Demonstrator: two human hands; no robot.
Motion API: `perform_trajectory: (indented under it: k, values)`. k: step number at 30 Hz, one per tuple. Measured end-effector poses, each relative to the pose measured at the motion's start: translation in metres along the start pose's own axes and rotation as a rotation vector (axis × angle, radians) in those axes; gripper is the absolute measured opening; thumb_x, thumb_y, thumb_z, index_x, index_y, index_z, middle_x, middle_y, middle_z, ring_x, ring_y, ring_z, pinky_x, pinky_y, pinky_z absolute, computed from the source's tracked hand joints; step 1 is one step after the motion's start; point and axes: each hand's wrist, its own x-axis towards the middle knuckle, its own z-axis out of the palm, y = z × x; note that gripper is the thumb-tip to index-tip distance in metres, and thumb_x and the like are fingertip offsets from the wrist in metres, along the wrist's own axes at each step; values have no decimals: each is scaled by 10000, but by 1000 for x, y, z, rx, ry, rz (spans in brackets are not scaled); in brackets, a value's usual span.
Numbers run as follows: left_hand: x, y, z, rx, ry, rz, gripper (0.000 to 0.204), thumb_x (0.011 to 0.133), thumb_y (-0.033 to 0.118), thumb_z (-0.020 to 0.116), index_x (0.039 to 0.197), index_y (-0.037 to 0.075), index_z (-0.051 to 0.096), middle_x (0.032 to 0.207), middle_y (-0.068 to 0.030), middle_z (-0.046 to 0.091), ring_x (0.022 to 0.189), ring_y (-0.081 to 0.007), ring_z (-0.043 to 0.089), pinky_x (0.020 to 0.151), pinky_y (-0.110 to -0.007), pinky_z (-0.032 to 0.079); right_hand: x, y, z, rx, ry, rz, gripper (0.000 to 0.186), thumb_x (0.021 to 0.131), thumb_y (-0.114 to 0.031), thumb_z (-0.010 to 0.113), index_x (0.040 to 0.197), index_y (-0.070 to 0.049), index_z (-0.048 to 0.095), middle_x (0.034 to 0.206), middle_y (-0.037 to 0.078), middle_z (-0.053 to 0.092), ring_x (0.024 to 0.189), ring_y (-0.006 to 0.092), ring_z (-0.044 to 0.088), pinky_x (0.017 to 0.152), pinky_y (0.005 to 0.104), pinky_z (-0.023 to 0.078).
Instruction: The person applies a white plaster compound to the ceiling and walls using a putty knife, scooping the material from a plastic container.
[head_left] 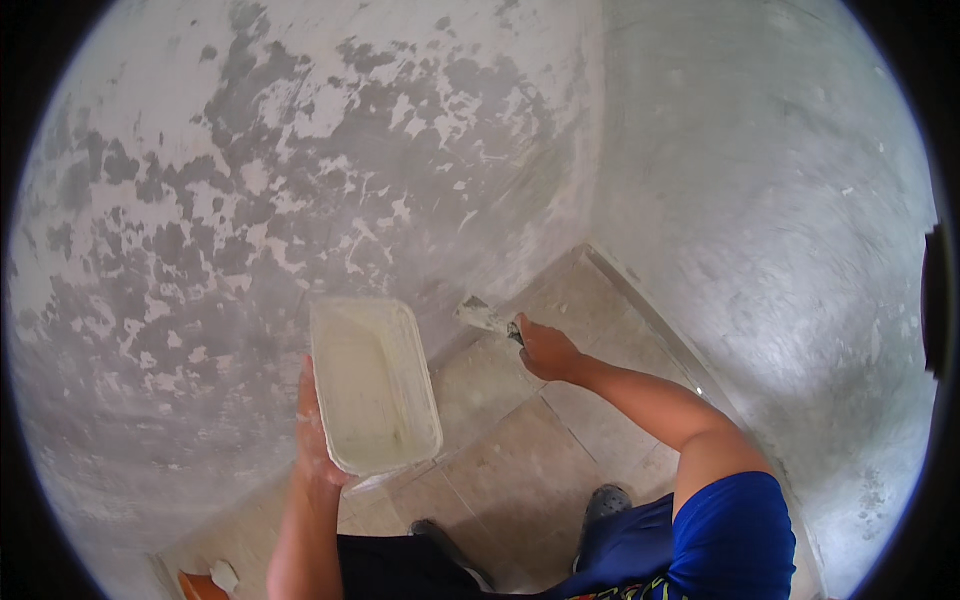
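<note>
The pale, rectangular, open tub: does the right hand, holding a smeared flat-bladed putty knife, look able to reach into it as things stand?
Probably yes: the left hand holds the tub with its top uncovered, and nothing shows between it and the putty knife in the right hand.

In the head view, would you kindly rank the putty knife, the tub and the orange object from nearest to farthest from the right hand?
1. Putty knife: held in the right hand.
2. Tub: left, in the left hand.
3. Orange object: at the lower left.
</note>
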Motion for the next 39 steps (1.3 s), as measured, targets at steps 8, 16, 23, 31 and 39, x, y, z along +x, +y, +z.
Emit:
perform_trajectory:
  k: [8,16,23,31,39]
  values:
    - [14,23,1,105,19,196,765,1028,671,447,1526,91,471,1398,-128,598,1224,-287,629,1020,-492,546,10,-102,-130,677,178,-185,251,1006,-243,653,963,-8,576,732,67,531,668,188,470,626,346,417]
    - [7,32,-14,-59,23,205,835,970,722,518,1525,100,469,1379,-140,594,1212,-288,621,1030,-493,534,9,-145,-126,704,44,-393,322,1064,-323,587,975,-14,573,755,33,498,705,132,457,642,316,402]
    - [0,28,-6,-111,16,162,838,956,752,512,1491,106,511,1337,-123,622,1185,-283,635,1011,-492,545,6,-162,-107,370,188,-661,271,1016,-260,645,1113,-11,599,873,132,589,736,300,552,697,382,475]
    - [5,26,-17,-150,-101,223,752,1024,686,447,1473,88,526,1314,-120,641,1137,-279,665,964,-470,578,25,-139,-86,397,179,-639,350,941,-146,717,1241,13,631,991,183,638,853,337,618,739,393,513]
    - [3,26,-31,-119,10,260,637,1043,561,499,1474,93,517,1315,-125,650,1100,-291,693,920,-476,609,37,-111,-69,400,308,-653,354,933,-109,719,1251,26,642,1009,200,658,850,344,626,773,375,526]
